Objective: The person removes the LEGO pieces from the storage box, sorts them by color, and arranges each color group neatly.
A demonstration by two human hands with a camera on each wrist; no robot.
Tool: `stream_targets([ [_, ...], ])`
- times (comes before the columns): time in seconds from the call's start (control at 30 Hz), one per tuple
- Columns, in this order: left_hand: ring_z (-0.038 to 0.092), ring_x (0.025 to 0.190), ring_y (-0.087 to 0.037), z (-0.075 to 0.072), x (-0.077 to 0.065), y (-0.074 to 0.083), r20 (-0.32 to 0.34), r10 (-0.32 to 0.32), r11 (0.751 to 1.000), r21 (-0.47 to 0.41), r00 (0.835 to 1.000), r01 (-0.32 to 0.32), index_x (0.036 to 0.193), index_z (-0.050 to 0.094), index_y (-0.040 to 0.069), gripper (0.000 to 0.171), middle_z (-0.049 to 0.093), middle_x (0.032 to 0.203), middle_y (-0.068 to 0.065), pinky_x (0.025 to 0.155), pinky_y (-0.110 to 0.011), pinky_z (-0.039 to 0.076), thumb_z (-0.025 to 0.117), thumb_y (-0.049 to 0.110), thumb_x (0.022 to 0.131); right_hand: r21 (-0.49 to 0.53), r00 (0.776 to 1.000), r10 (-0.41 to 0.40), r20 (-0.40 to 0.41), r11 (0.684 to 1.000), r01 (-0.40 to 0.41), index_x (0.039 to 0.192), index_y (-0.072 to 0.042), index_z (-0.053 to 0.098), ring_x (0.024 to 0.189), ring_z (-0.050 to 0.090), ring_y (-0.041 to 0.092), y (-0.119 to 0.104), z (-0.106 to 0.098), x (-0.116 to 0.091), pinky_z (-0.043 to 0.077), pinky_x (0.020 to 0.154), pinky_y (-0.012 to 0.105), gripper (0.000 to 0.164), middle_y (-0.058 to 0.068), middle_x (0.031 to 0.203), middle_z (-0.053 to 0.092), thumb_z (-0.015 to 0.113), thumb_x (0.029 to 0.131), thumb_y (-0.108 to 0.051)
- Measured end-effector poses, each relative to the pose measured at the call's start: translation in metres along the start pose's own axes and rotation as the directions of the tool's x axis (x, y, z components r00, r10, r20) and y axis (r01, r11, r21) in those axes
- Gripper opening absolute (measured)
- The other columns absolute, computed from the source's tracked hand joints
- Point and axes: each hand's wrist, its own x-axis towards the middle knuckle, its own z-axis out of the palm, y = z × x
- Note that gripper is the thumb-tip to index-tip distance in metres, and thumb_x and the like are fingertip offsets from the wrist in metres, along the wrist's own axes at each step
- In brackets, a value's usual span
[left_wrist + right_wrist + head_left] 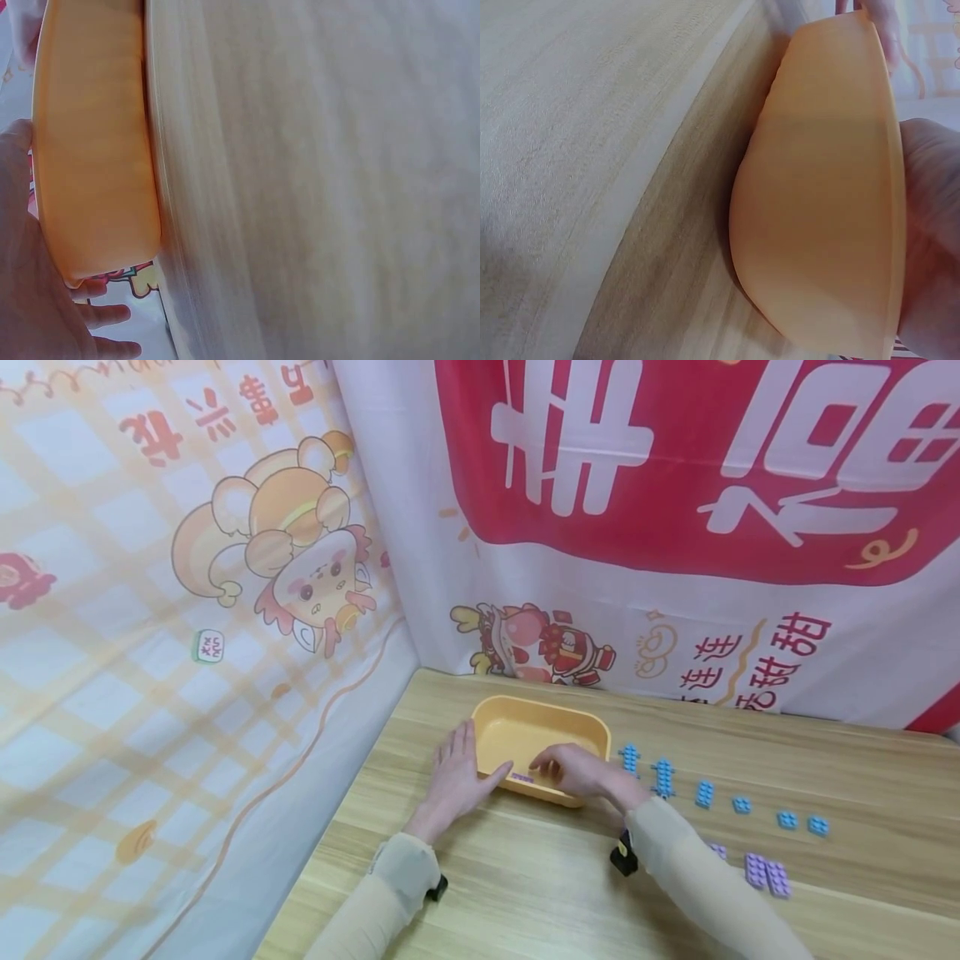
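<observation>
A yellow-orange plastic bin (542, 707) stands near the back of the table. My left hand (456, 779) rests against its left front corner, fingers straight along the outside and thumb stretched over the front rim. In the left wrist view, those fingers (105, 315) show past the bin's end wall. My right hand (573, 770) reaches over the front rim into the bin with its fingers bent down; I cannot tell whether they hold anything. Just left of these fingers, a purple toy brick (522, 777) lies inside by the front wall. The bin's wall (817, 195) hides the right fingertips in the right wrist view.
Right of the bin, blue toy bricks (705, 793) lie in a row, two of them with side pins. Purple bricks (756, 870) lie nearer, one partly behind the right sleeve (686, 852). Printed cloths (375, 610) hang along the table's left and back edges.
</observation>
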Motion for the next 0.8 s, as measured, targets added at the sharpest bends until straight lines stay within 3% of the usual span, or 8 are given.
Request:
stream_targets([
  [0.17,0.02,0.171,-0.044,-0.001,0.0,0.0,-0.001,0.0,1.0,0.004,1.0,0.0,0.177,0.009,0.003,0.118,0.015,0.185,-0.021,0.139,-0.067,0.02,0.05,0.082,0.1,0.005,1.0,0.012,0.019,1.0,-0.012,0.133,-0.006,0.078,0.096,0.065,0.02,0.0,0.003,0.005,0.06,0.089,0.034,0.045,0.008,0.112,0.076,0.065,0.095,0.016],
  [0.37,0.022,0.17,-0.045,0.001,0.001,-0.001,-0.008,0.008,1.0,-0.008,1.0,-0.008,0.176,0.011,0.002,0.119,0.018,0.184,-0.022,0.139,-0.068,0.021,0.052,0.083,0.099,0.043,0.997,-0.046,0.055,0.998,0.044,0.125,-0.01,0.082,0.091,0.063,0.015,0.006,0.005,0.009,0.059,0.085,0.03,0.042,0.003,0.103,0.075,0.063,0.096,0.013],
  [0.43,0.023,0.17,-0.045,0.002,0.001,-0.002,-0.008,0.012,1.0,-0.009,1.0,-0.012,0.176,0.01,0.002,0.119,0.018,0.184,-0.022,0.138,-0.068,0.022,0.052,0.082,0.099,0.067,0.996,-0.046,0.07,0.997,0.042,0.128,-0.011,0.081,0.091,0.063,0.014,0.005,0.005,0.009,0.058,0.085,0.028,0.046,0.002,0.103,0.075,0.062,0.095,0.015],
  [0.67,0.024,0.169,-0.046,0.0,0.001,-0.002,-0.012,0.026,1.0,-0.004,1.0,-0.026,0.177,0.009,0.005,0.115,0.021,0.183,-0.022,0.138,-0.067,0.023,0.052,0.079,0.101,0.138,0.982,-0.039,0.186,0.99,0.013,0.153,-0.017,0.067,0.1,0.063,0.019,-0.006,0.008,0.012,0.057,0.089,0.031,0.082,0.006,0.115,0.071,0.052,0.086,0.027],
  [0.8,0.025,0.169,-0.047,0.0,0.002,-0.003,-0.012,0.03,1.0,0.007,0.999,-0.03,0.177,0.012,0.005,0.113,0.023,0.183,-0.022,0.138,-0.068,0.023,0.052,0.079,0.102,0.126,0.983,-0.028,0.184,0.992,0.005,0.148,-0.018,0.07,0.1,0.061,0.02,-0.009,0.012,0.014,0.055,0.09,0.033,0.077,0.004,0.113,0.07,0.055,0.086,0.026],
])
